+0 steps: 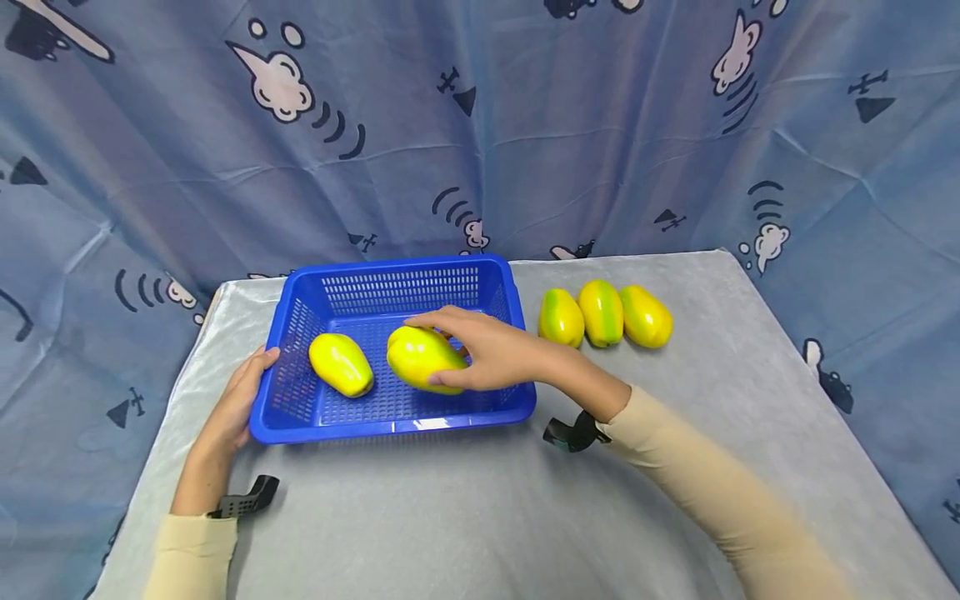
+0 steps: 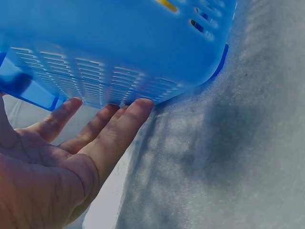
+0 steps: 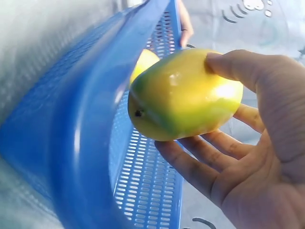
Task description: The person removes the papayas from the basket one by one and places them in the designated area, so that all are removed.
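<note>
My right hand (image 1: 487,348) grips a yellow papaya (image 1: 420,357) with green patches, thumb on one side and fingers on the other. In the right wrist view this papaya (image 3: 183,98) is within the blue plastic basket (image 1: 393,427), level with its rim. A second papaya (image 1: 341,365) lies on the basket floor to the left. At the basket's left side, my left hand (image 1: 234,400) touches the outer wall. The left wrist view has its fingers (image 2: 119,131) nearly straight against the slotted wall (image 2: 102,76); the thumb is mostly out of view there.
Three more papayas, left (image 1: 561,318), middle (image 1: 602,313) and right (image 1: 647,317), lie side by side to the right of the basket. A pale cloth (image 1: 420,517) covers the table. A blue patterned curtain (image 1: 420,108) hangs behind and at both sides.
</note>
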Action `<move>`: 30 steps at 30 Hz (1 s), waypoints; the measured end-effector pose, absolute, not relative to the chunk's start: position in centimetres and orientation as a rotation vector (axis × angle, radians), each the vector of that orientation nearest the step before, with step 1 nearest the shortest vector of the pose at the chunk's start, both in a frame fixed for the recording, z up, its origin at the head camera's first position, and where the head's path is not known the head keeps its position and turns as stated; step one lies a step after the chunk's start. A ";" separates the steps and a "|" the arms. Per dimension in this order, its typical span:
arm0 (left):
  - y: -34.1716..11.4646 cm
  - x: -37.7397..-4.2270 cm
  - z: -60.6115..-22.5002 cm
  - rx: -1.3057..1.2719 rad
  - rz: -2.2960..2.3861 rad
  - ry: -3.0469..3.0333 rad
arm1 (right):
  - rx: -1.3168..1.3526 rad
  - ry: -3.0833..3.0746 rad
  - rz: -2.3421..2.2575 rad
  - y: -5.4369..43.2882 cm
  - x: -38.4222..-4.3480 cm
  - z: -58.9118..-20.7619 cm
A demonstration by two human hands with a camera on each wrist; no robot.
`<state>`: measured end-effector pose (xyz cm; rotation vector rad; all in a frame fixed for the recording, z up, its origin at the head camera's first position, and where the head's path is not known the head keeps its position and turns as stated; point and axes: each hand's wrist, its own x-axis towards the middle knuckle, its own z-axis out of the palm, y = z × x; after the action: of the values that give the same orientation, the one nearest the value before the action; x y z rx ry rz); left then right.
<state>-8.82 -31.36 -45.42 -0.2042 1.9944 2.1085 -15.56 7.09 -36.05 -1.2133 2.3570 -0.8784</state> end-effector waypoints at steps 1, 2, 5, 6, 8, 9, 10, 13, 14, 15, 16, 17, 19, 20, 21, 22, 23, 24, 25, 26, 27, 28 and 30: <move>-31.3 -8.8 -45.4 -0.207 2.103 1.998 | -1.199 2.360 -0.910 7.3 -15.5 -36.1; -31.3 -8.9 -45.4 -0.208 2.094 2.006 | -1.183 2.361 -0.943 7.4 -15.4 -36.1; -31.3 -8.9 -45.4 -0.203 2.069 2.021 | -1.134 2.357 -1.034 7.9 -15.0 -36.1; -31.3 -8.9 -45.4 -0.199 2.062 2.025 | -1.117 2.360 -1.059 8.1 -14.9 -36.1; -31.3 -8.9 -45.4 -0.192 2.051 2.031 | -1.083 2.366 -1.107 8.3 -14.7 -36.3; -31.3 -8.9 -45.4 -0.190 2.050 2.031 | -1.069 2.364 -1.136 8.5 -14.5 -36.3; -31.3 -8.9 -45.4 -0.193 2.051 2.030 | -1.054 2.365 -1.166 8.6 -14.4 -36.4; -31.2 -8.9 -45.3 -0.199 2.054 2.031 | -1.011 2.368 -1.251 9.0 -14.2 -36.6; -31.2 -9.0 -45.3 -0.200 2.054 2.031 | -0.996 2.369 -1.280 9.2 -14.1 -36.7; -31.2 -9.0 -45.3 -0.199 2.052 2.031 | -0.983 2.369 -1.306 9.4 -14.0 -36.8; -31.2 -9.0 -45.4 -0.197 2.053 2.030 | -0.971 2.371 -1.327 9.6 -14.0 -36.9; -31.2 -8.9 -45.4 -0.193 2.050 2.031 | -0.959 2.372 -1.345 9.8 -13.9 -37.0; -31.2 -8.9 -45.4 -0.189 2.049 2.030 | -0.931 2.383 -1.374 10.3 -13.8 -37.2; -31.2 -8.9 -45.4 -0.192 2.053 2.027 | -0.911 2.390 -1.385 10.5 -13.7 -37.2; -31.2 -8.9 -45.4 -0.193 2.057 2.025 | -0.890 2.400 -1.395 10.8 -13.6 -37.3; -31.2 -8.9 -45.4 -0.194 2.062 2.023 | -0.868 2.411 -1.406 11.0 -13.5 -37.3; -31.2 -8.9 -45.4 -0.196 2.065 2.023 | -0.843 2.425 -1.416 11.3 -13.4 -37.3; -31.2 -8.9 -45.4 -0.193 2.066 2.023 | -0.821 2.440 -1.424 11.5 -13.2 -37.2; -31.2 -8.9 -45.4 -0.194 2.067 2.023 | -0.797 2.454 -1.434 11.7 -13.1 -37.2; -31.2 -8.9 -45.4 -0.193 2.068 2.024 | -0.781 2.464 -1.442 12.0 -13.0 -37.2; -31.2 -8.9 -45.4 -0.196 2.070 2.024 | -0.767 2.473 -1.450 12.2 -12.9 -37.2; -31.2 -8.9 -45.4 -0.200 2.071 2.024 | -0.754 2.479 -1.459 12.4 -12.9 -37.2; -31.3 -8.9 -45.4 -0.215 2.072 2.024 | -0.731 2.491 -1.471 12.7 -12.8 -37.4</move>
<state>-8.90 -31.27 -45.44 -0.2150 2.0240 2.0718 -12.78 12.72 -37.38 -0.7313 2.4911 -1.4713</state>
